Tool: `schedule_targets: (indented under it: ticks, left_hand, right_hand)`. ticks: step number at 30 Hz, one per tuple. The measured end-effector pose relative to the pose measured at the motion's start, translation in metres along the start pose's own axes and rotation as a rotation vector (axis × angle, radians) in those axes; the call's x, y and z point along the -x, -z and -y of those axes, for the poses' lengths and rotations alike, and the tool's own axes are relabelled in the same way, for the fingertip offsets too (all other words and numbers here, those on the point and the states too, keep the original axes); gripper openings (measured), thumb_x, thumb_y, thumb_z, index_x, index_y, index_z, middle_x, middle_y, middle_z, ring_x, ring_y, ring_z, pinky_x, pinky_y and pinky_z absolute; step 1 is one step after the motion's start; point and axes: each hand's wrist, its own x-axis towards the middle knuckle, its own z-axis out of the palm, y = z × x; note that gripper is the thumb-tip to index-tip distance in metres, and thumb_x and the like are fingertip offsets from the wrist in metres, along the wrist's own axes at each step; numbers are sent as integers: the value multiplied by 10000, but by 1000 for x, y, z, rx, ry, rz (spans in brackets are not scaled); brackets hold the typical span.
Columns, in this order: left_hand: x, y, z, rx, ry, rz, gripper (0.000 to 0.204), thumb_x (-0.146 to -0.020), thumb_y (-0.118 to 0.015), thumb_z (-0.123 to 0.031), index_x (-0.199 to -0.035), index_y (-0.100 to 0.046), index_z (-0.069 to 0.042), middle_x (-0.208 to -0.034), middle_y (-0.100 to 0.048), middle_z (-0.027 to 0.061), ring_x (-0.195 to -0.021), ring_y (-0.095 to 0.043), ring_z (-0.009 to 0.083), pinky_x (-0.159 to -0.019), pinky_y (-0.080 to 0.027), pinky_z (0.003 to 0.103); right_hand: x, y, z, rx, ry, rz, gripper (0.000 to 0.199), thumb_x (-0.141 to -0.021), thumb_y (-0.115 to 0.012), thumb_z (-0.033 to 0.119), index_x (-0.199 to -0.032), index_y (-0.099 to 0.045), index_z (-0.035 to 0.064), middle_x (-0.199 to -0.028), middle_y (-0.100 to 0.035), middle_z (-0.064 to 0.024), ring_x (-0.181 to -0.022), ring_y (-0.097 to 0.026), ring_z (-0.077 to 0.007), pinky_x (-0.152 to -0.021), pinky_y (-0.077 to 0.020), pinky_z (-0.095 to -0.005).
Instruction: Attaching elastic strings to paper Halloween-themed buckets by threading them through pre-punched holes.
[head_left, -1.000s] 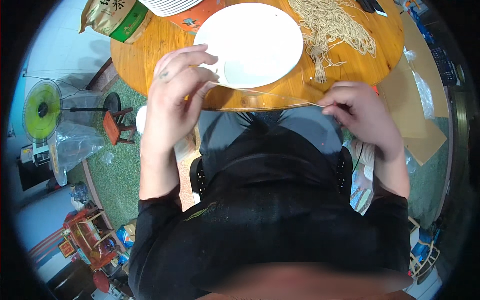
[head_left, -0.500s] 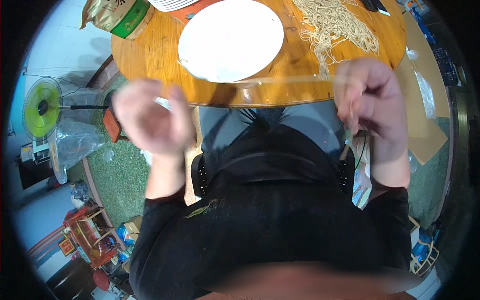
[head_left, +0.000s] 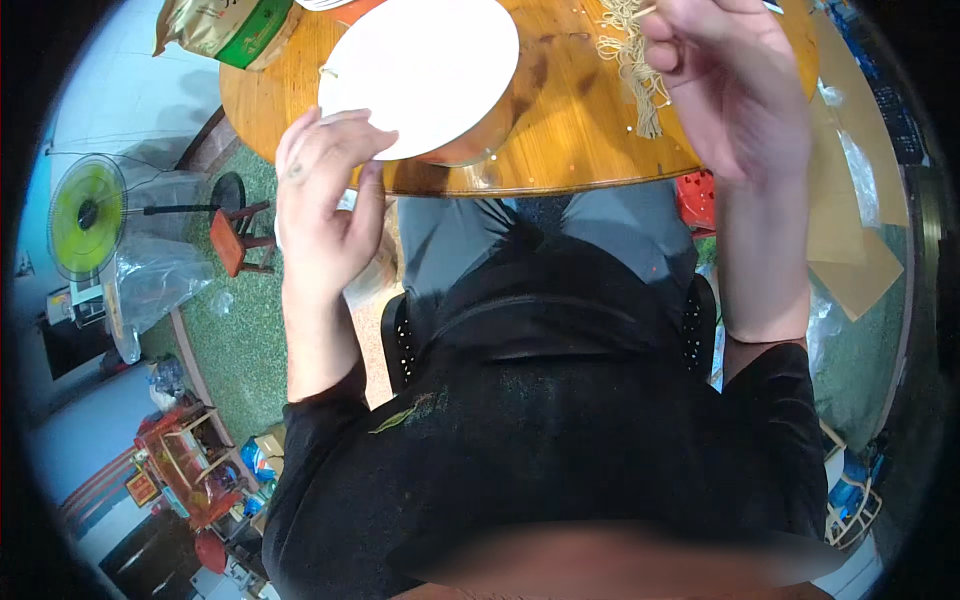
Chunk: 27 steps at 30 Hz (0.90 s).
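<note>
Noodles [head_left: 632, 60] lie heaped on the round wooden table [head_left: 580, 140] at one o'clock. The right hand [head_left: 735, 85] hovers over them, fingers curled together on a thin stick, likely for lifting strands. The left hand [head_left: 325, 205], fingers loosely apart and empty, touches the white plate [head_left: 420, 70] rim at eleven o'clock.

The person wears a black long-sleeved top, its sleeves pushed up to the elbows so both forearms are bare, and grey trousers over the thighs. The left hand [head_left: 325, 205] and right hand [head_left: 735, 85] are bare, without gloves. A small greenish leaf-shaped fleck lies on the top's front.
</note>
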Motion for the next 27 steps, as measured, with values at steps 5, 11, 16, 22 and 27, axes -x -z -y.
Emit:
schedule_targets:
  ticks: [5,11,16,22,27]
  left_hand:
    - [-6,0,-18,150,-34,-202,413,-753,-751,-33,-1160,-688,0,-1133,-706,179,-1118,-671,360,-1001,-508,431]
    - [-48,-28,-79,278,26,-201,462,-777,-907,-132,-1166,-698,3,-1030,-722,107,-770,-660,166,-724,-538,280]
    - [-59,-41,-85,248,62,-233,186,-859,-804,-58,-1030,-742,-19,-830,-706,90,-707,-661,203,-659,-535,305]
    - [-43,-33,-77,242,59,-204,166,-857,-744,-6,-1021,-737,-31,-820,-706,114,-747,-702,286,-667,-545,362]
    - [-39,-24,-84,106,43,19,213,-866,-738,-29,-1066,-664,-24,-786,-694,126,-752,-711,331,-651,-550,416]
  right_hand:
    - [18,-4,-44,-564,64,146,146,-946,-671,-38,-1084,-626,-23,-992,-743,-165,-806,-754,-188,-696,-624,-264]
    - [34,-60,8,66,-325,-285,115,-953,-680,-44,-1056,-630,-36,-966,-749,-160,-817,-756,-176,-678,-619,-249]
    - [29,-27,-22,-189,-133,-55,138,-948,-680,-51,-1075,-626,-43,-971,-746,-144,-807,-748,-168,-678,-618,-241]
    - [52,-51,-7,506,-115,-463,163,-905,-724,-27,-1046,-644,-22,-876,-696,-90,-646,-658,-122,-538,-513,-227]
    - [87,-57,-14,777,-102,19,317,-828,-774,-49,-1130,-711,25,-1060,-745,-102,-706,-722,-150,-585,-558,-248]
